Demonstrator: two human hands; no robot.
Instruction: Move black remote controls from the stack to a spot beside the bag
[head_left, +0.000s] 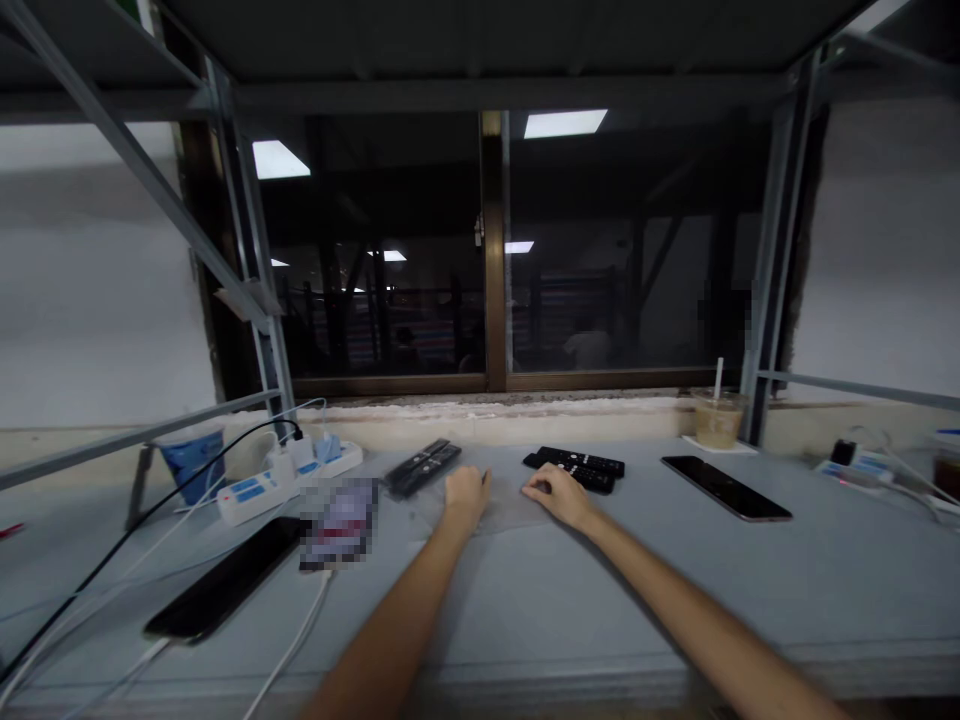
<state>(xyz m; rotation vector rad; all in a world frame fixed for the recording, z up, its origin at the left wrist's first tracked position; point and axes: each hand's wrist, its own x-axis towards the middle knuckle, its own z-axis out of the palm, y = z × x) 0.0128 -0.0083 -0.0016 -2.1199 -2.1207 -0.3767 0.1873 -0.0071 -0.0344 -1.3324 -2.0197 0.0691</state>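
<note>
My left hand (466,493) is closed, its fingers curled at the edge of a thin clear plastic bag (510,512) that lies on the table between my hands. On the other side, my right hand (561,494) pinches thumb and forefinger together at the bag's right edge. Just beyond my right hand lie two black remote controls, the back one (592,461) partly behind the front one (596,480). To the left of my left hand, dark remote controls (424,467) lie side by side, with a sheen like plastic wrap over them.
At left are a black phone (229,580) on a cable, a blurred-out item (341,525), a white power strip (289,485) and a blue container (193,468). Another phone (724,487) and a drink cup (717,420) with a straw stand right. Metal frame posts (780,230) flank the window.
</note>
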